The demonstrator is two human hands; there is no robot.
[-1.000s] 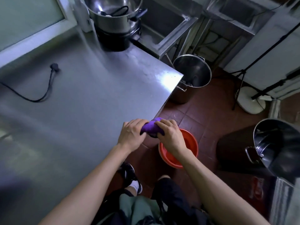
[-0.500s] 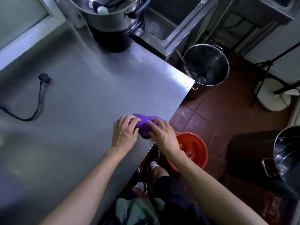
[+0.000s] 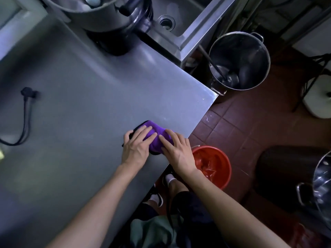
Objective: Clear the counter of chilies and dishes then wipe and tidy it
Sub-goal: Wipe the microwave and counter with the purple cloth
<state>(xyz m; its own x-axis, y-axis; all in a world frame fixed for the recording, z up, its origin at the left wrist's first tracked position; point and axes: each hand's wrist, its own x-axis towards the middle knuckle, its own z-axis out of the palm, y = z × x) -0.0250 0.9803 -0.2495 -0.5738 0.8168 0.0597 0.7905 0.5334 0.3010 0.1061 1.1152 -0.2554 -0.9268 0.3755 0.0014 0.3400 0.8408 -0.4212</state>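
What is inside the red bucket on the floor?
The red bucket holds crumpled red plastic, seemingly a liner bag. The right hand covers its near-left rim, and anything beneath the plastic is hidden.

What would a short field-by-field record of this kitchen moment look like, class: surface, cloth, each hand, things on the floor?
surface: steel counter, a black power cord lying at its left
cloth: purple cloth, bunched on the counter near its right edge
left hand: fingers straight, pressing on the cloth
right hand: fingers straight, pressing on the cloth
floor: red bucket below the counter edge; steel stockpot beside the sink
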